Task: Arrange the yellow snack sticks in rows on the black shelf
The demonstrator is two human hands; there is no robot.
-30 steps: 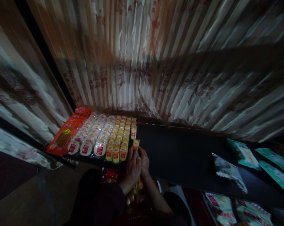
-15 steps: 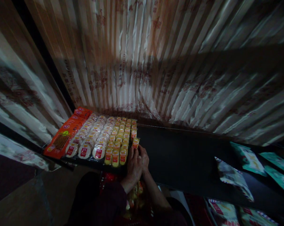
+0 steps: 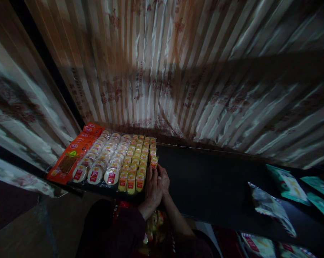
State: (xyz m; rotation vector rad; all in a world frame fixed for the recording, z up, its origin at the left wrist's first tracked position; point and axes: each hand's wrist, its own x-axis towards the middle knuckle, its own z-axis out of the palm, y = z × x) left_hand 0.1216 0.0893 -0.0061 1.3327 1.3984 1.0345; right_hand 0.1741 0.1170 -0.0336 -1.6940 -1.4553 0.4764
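Observation:
My left hand point(image 3: 152, 188) and my right hand point(image 3: 164, 179) are pressed side by side at the shelf's front edge. Their fingers are closed at the base of a small yellow wrapped snack cake point(image 3: 153, 162), which stands upright at the right end of the display. The fingertips are partly hidden, so the exact grip of each hand is hard to see. Just left of my hands, several columns of matching yellow wrapped snack cakes point(image 3: 131, 183) stand tightly packed. Beyond them come columns of round white wrapped cakes point(image 3: 111, 177).
Orange snack bags point(image 3: 67, 161) line the far left end of the black shelf point(image 3: 199, 179). To the right lie a silvery packet point(image 3: 269, 206) and several green packets point(image 3: 288, 184). A red container of yellow packets point(image 3: 155, 225) sits below my forearms. Striped plastic sheeting point(image 3: 162, 71) hangs behind.
My view has shifted slightly, so the right-hand packets appear a little lower and farther right. Both hands stay together at the same yellow snack cake, which sits slightly lower and more upright.

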